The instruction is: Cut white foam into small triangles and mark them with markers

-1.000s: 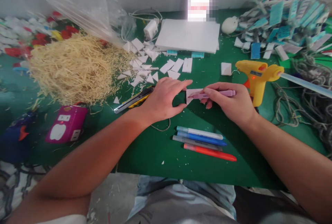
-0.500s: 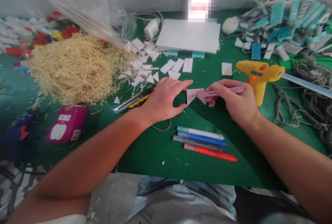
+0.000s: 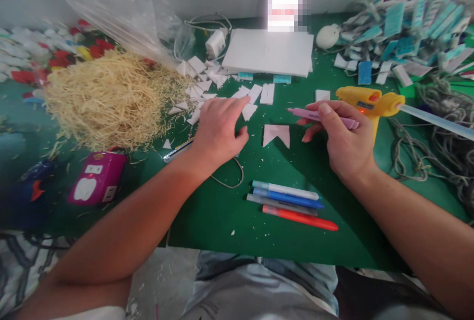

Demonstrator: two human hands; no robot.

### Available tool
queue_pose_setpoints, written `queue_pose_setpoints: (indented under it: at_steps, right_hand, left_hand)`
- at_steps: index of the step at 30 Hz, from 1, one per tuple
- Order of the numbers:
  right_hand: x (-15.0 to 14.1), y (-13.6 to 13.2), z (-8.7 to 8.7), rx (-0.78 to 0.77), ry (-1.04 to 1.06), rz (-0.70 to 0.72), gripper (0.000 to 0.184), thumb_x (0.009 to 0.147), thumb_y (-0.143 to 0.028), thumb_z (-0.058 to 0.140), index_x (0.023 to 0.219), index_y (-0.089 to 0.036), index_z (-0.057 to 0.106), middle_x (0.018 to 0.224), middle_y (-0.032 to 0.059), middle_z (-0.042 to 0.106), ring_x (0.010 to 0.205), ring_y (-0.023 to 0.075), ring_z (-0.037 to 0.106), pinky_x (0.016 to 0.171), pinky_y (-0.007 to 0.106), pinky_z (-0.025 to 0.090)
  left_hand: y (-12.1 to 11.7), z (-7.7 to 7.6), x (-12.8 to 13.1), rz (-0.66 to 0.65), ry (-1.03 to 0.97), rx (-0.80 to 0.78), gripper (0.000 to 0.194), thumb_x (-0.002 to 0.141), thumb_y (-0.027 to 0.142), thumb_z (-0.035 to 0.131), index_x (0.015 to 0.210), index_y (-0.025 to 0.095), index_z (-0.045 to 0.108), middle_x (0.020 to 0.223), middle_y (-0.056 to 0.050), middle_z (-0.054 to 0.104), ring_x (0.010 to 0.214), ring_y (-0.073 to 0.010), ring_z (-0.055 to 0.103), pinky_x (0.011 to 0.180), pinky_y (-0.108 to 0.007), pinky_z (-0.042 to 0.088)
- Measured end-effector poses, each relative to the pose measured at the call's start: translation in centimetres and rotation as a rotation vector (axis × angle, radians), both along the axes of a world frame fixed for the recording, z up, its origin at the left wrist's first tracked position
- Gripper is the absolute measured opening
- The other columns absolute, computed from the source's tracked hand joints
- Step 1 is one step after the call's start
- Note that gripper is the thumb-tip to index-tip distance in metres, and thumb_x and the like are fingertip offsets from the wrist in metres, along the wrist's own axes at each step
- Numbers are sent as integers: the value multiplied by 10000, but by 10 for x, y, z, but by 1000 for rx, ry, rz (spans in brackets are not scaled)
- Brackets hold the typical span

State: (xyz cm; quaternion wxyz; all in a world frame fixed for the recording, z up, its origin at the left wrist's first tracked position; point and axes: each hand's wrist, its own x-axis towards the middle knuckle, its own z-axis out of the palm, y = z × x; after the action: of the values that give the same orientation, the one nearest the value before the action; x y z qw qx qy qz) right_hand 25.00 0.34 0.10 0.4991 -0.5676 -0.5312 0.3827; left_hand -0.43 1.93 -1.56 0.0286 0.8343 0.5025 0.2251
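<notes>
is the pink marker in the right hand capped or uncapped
Uncapped: the pink marker, held in the right hand, shows a narrow bare tip with no cap over it. The tip is off the notched piece.

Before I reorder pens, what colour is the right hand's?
The pen in the right hand is light pinkish-purple, seen best in the head view.

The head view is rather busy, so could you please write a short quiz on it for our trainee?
1. True or false: the left hand holds the pink marker.
2. Of the four loose markers, which colour lies nearest the bottom of the picture: A) blue, B) grey, C) red?
3. Fill in: the notched pale piece lies on the ____ table.

Key: 1 false, the right hand holds it; 2 C, the red marker; 3 green.
</notes>
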Motion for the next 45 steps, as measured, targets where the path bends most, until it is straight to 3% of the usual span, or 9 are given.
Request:
queue_pose_setpoints:
  at_steps: [3,6,17,22,26,29,37,40,45]
  right_hand:
    - [-3,-1,-1,42,35,1,291,911,-534,783,913,-245,747,966,66,822,756,208,776,523,305,598]
    - [-4,-1,0,45,48,19,260,923,-502,773,916,-243,751,984,63,827,813,212,791,526,291,612]
    - [-1,1,-3,35,59,55,270,925,-484,794,942,-216,761,939,56,819,718,169,769,519,255,607]
    - [3,3,-7,59,37,72,297,932,-526,781,947,-230,765,931,56,817,671,168,749,506,272,607]
    - [3,4,-8,65,41,56,206,935,-446,781,937,-240,780,947,44,820,616,145,711,518,277,606]
    - [2,4,-8,52,43,55,99,915,-336,788,926,-237,789,930,26,815,569,125,676,540,278,609]
    - [2,3,-5,19,6,60,64,921,-258,751,949,-214,788,896,16,801,538,102,660,568,265,606]
    - [3,3,-4,14,-7,69,78,911,-274,758,957,-218,788,899,21,803,549,107,666,572,266,610]
    - [2,2,-6,-7,1,94,195,928,-382,774,1030,-216,763,958,40,825,546,110,667,503,251,583]
  left_hand:
    - [5,-3,-5,57,4,12,500,924,231,630,1421,261,590,1300,-101,710,1233,-367,628,1107,-574,436]
    - [9,-7,-5,15,0,-1,488,933,270,650,1417,245,594,1353,-117,698,1279,-385,612,1118,-585,439]
    - [7,0,0,-3,42,-90,518,964,354,642,1443,163,590,1315,-170,690,1283,-399,602,1153,-577,400]
    - [7,-2,-3,-9,48,-24,487,982,370,623,1425,172,590,1264,-133,728,1242,-352,637,1119,-524,448]
    - [0,5,-2,-107,-31,96,469,1042,426,568,1441,180,579,1330,-132,704,1263,-310,642,1095,-467,491]
    - [-11,11,5,-279,-78,128,466,1056,409,586,1434,136,583,1301,-151,711,1221,-287,669,1047,-421,530]
    - [-33,13,22,-520,-89,-171,566,1006,435,678,1461,118,563,1170,-134,743,1091,-293,693,948,-407,554]
    - [-29,11,22,-494,-61,-179,556,999,433,689,1446,122,578,1149,-124,743,1091,-294,681,949,-405,546]
    - [-21,6,18,-304,13,-81,555,997,401,681,1459,117,564,1196,-142,722,1151,-326,646,999,-461,536]
